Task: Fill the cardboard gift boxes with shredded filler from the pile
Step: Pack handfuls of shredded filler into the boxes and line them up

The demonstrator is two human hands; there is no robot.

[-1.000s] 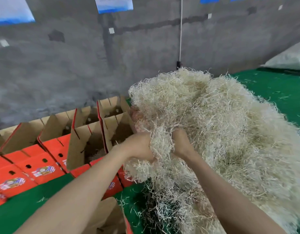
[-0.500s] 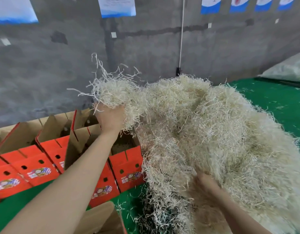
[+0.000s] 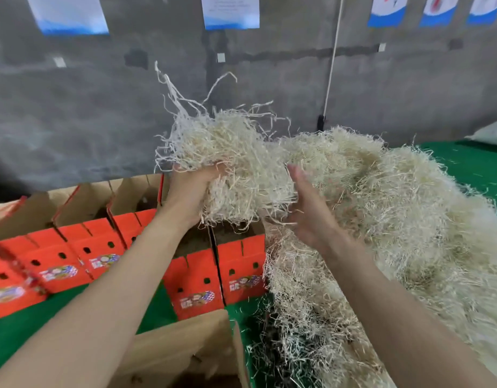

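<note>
Two bare forearms in view here, uncovered from the wrists right down to the bottom edge of the frame. The left hand [image 3: 192, 191] and the right hand [image 3: 309, 217] are bare too, gloveless; skin is all that shows.

One wide-angle camera, worn on the person's head, looks forward and down along both bare forearms. It is close in: the left hand [image 3: 191, 191] and the right hand [image 3: 309, 214] sit near the lens at centre frame. The heap of shredded filler [image 3: 409, 219] fills the right side, red gift boxes [image 3: 96, 247] line the left of the green counter [image 3: 471, 163], and a grey wall [image 3: 74, 121] closes the far side.
</note>
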